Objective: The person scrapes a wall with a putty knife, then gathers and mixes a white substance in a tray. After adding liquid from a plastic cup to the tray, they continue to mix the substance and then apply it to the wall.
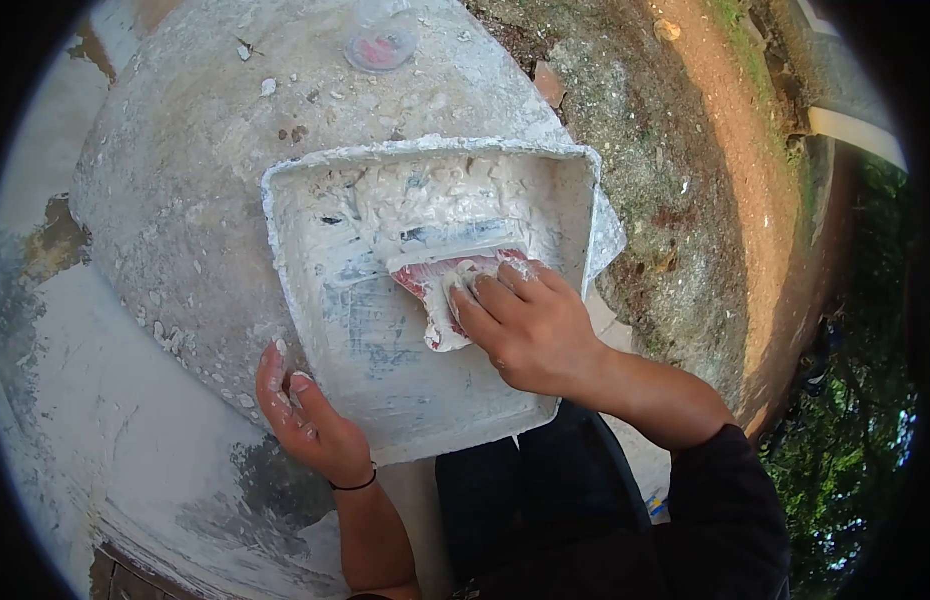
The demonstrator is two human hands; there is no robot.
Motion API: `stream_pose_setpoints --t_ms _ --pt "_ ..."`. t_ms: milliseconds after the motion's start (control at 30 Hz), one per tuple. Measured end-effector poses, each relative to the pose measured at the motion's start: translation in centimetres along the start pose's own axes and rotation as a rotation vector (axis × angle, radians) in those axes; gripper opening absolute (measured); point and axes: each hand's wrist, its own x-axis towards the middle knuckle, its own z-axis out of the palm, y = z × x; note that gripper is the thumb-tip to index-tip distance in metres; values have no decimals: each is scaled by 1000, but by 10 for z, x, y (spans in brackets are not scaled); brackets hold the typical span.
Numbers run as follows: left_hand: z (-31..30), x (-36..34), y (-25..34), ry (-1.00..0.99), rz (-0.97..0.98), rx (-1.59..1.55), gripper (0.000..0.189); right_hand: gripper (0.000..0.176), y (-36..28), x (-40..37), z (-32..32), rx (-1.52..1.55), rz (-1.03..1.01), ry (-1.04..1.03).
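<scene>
A shallow rectangular tray (435, 435) coated in whitish paste stands in front of me, tilted a little in view. In it my right hand (530, 325) grips a red, paste-smeared scraper (425, 275), its wide edge turned toward the far wall of the tray. Thick wet plaster-like paste (465, 190) is heaped along that far side, while the near floor of the tray carries only a thin streaked film. My left hand (320, 425) is beside the left wall, right at the rim, with thumb and fingers curved but apart and flecked with paste.
The tray rests on a pale, crusted slab or board (185, 200) strewn with dried bits. A clear round plastic container (380, 45) with something pink stands at its far end. Rough ground (645, 200) and a dirt strip (735, 220) lie to the right, greenery (845, 450) beyond.
</scene>
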Motion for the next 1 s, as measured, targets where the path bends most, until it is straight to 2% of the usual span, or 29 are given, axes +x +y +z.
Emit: stream_pose_setpoints --t_ms 67,167,233,300,433,567,600,767,833,1000 --pt "0 0 0 9 -18 -6 33 25 10 -1 31 9 -15 3" --pt "0 1 3 1 3 -22 33 25 13 7 30 0 37 19" --pt "-3 2 5 10 23 -5 33 24 3 15 7 28 58 44" --pt "-3 2 2 16 18 -11 33 31 -13 14 -9 43 39 -33" --pt "-3 2 1 20 1 -25 33 32 4 26 45 -2 -38 -33" --pt "-8 4 2 25 28 -15 33 28 -13 36 5 0 -25 58" --pt "-9 5 1 29 16 -10 33 27 -23 35 -4 26 -13 22" --pt "-9 5 1 53 -13 -37 32 25 -19 38 40 54 -29 -18" --pt "-12 4 0 36 24 -11 31 25 -19 45 38 52 65 5" --pt "-14 5 -3 39 -9 -16 31 19 -44 40 15 87 -7 43"
